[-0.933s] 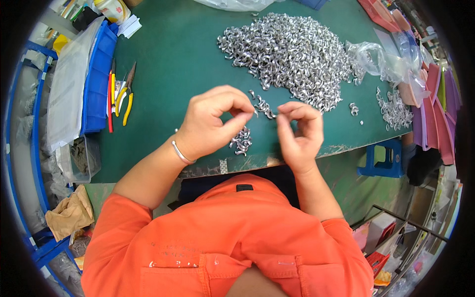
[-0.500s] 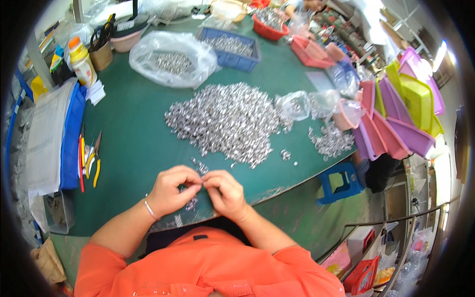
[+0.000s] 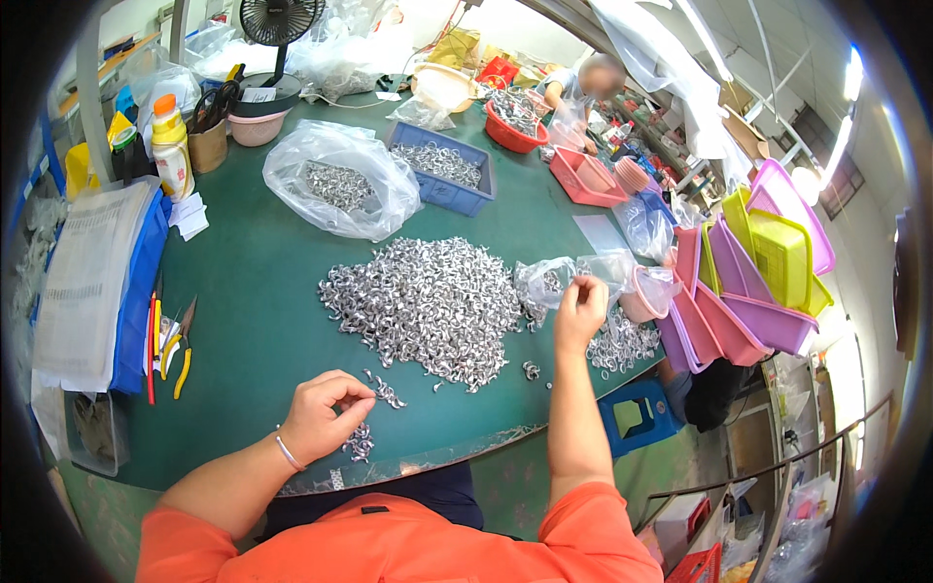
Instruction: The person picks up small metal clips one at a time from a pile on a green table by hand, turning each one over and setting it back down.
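Observation:
My left hand point(image 3: 326, 413) is low over the near part of the green table, its thumb and fingers pinched together. Whatever sits between them is too small to make out. Close to its fingertips lies a short row of small silvery metal pieces point(image 3: 391, 394), and a second little cluster point(image 3: 359, 444) lies below the hand. My right hand point(image 3: 581, 311) reaches out over the right side, its fingertips pinched beside a clear plastic bag point(image 3: 546, 283); what it grips, if anything, is hidden. Between the hands and farther back spreads a large heap of curved metal pieces point(image 3: 428, 309).
Metal rings point(image 3: 622, 344) lie near the right table edge, by stacked coloured baskets point(image 3: 743, 277). At the back are an open plastic bag point(image 3: 292, 180) and a blue bin point(image 3: 452, 199) of metal parts. Pliers point(image 3: 183, 355) lie at left. Another person point(image 3: 583, 83) sits far back.
My hands were together above the near edge. The right has swung away to the far right, beside the clear bags; the left has stayed near, slightly lower in view. The view has tilted up.

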Demonstrator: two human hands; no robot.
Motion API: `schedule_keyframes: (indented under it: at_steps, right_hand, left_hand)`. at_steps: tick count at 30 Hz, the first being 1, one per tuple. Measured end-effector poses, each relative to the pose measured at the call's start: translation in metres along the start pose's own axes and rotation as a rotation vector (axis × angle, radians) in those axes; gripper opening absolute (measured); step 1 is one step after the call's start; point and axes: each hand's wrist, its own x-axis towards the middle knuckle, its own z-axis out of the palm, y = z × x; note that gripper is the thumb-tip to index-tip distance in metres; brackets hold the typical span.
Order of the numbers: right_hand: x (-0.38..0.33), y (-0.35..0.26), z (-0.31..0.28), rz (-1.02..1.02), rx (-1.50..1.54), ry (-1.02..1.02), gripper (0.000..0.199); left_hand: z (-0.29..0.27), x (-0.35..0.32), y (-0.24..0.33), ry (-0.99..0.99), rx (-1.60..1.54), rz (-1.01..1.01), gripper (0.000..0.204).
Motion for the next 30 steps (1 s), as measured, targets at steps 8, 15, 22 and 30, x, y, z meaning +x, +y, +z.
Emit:
schedule_keyframes:
  at_steps: [8,15,22,30]
  right_hand:
    - [-0.026,-0.055,0.011,-0.172,0.096,-0.282,0.014]
    - [-0.079,-0.178,0.034,-0.135,0.595,-0.359,0.021]
    - [-0.108,-0.169,0.05,-0.112,0.671,-0.417,0.021]
    - [-0.108,-0.165,0.052,-0.042,0.759,-0.394,0.017]
  left_hand:
    - [-0.003,0.003,0.001,-0.116,0.185,0.208,0.015]
    - [0.0,-0.007,0.008,-0.571,0.571,0.281,0.053]
    - [0.016,-0.01,0.003,-0.568,0.687,0.372,0.024]
    - [0.016,-0.006,0.002,-0.529,0.719,0.535,0.026]
